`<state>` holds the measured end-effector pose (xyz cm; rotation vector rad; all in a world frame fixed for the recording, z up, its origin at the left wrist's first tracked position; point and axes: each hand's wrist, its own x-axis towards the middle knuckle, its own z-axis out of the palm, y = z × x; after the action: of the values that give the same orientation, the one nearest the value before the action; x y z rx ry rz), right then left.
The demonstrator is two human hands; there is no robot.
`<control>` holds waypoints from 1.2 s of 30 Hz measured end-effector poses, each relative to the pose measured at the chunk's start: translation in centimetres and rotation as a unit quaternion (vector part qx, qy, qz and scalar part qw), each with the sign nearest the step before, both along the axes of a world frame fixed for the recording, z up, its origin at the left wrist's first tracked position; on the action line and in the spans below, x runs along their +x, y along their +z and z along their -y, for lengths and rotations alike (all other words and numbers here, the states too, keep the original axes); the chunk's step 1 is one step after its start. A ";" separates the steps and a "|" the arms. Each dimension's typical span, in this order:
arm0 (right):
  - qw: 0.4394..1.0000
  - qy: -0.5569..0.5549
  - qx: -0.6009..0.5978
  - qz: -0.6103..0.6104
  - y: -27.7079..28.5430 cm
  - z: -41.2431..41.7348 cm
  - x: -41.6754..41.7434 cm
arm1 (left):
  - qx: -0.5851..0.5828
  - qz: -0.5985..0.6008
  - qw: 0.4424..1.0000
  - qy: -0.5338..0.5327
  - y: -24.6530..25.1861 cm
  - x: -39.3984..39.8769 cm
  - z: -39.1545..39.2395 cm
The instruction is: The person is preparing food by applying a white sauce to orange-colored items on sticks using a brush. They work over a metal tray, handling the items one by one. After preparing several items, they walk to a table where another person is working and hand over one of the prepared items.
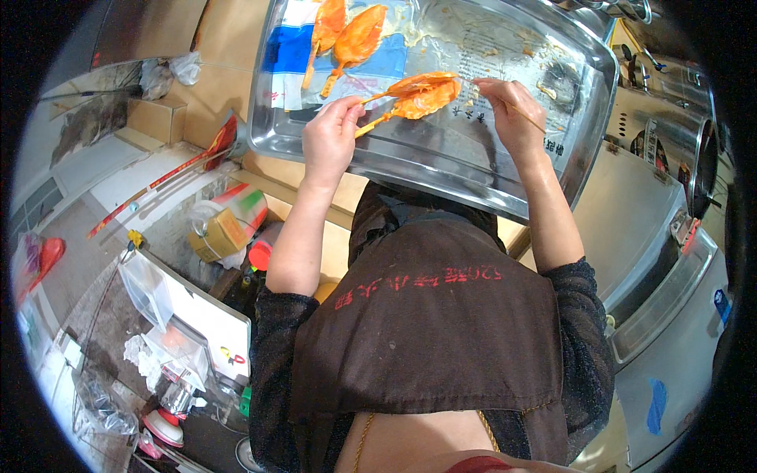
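My left hand point(333, 136) grips the stick ends of two skewered pieces of orange, sauce-coated meat point(427, 97) above a metal tray point(408, 162). To their right, my right hand point(513, 112) pinches a thin wooden skewer point(528, 117); its tip end lies near the outer end of the meat, and whether they touch is unclear. Two more orange pieces on flat sticks, one point(359, 36) beside the other point(329, 26), lie on a blue and white plastic packet point(384, 59) at the tray's upper left. Smeared clear plastic sheeting point(502, 44) covers much of the tray bottom.
A closed metal lid or cabinet point(633, 195) stands to the right, with a round pot point(704, 168) beyond. At left are a cardboard box point(219, 236), a red-handled broom or similar pole point(148, 189) and a white board-like surface point(219, 319) with plastic containers.
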<state>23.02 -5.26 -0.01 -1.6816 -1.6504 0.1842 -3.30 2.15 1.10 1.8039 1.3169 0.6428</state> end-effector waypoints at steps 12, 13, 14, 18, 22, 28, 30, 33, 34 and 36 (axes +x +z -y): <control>0.938 -0.108 -0.020 -0.327 0.2 1.6 2.0 | -0.262 0.197 0.938 0.111 -1.1 -1.9 -1.3; 0.950 -0.118 -0.037 -0.288 0.3 1.7 2.0 | -0.240 0.218 0.940 0.111 -0.3 -1.8 -1.5; 0.950 -0.123 -0.037 -0.283 0.5 1.9 1.9 | -0.217 0.240 0.940 0.110 0.5 -1.6 -1.5; 0.948 -0.119 -0.028 -0.293 1.2 1.7 1.6 | -0.007 0.276 0.958 0.075 4.9 -1.6 -4.0; 0.945 -0.112 -0.016 -0.306 0.9 2.0 1.6 | 0.145 0.287 0.946 0.041 11.3 -0.7 -8.2; 0.932 -0.131 -0.009 -0.337 1.7 3.3 1.5 | 0.473 0.130 0.871 -0.040 17.4 1.4 -13.0; 0.926 -0.139 -0.008 -0.352 1.8 4.1 1.6 | 0.550 0.073 0.830 -0.057 18.1 2.1 -13.2; 0.923 -0.158 0.008 -0.350 2.0 5.0 1.9 | 0.605 0.055 0.791 -0.070 18.3 3.4 -12.8; 0.916 -0.164 0.019 -0.367 2.0 5.1 1.8 | 0.620 0.043 0.779 -0.077 18.1 3.5 -12.8; 0.913 -0.164 0.019 -0.373 1.5 5.3 2.0 | 0.641 0.019 0.764 -0.077 17.4 3.7 -12.7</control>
<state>25.00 -10.51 1.52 -1.5533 -0.7892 0.5471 0.42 14.86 18.52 2.8467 0.5871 1.7419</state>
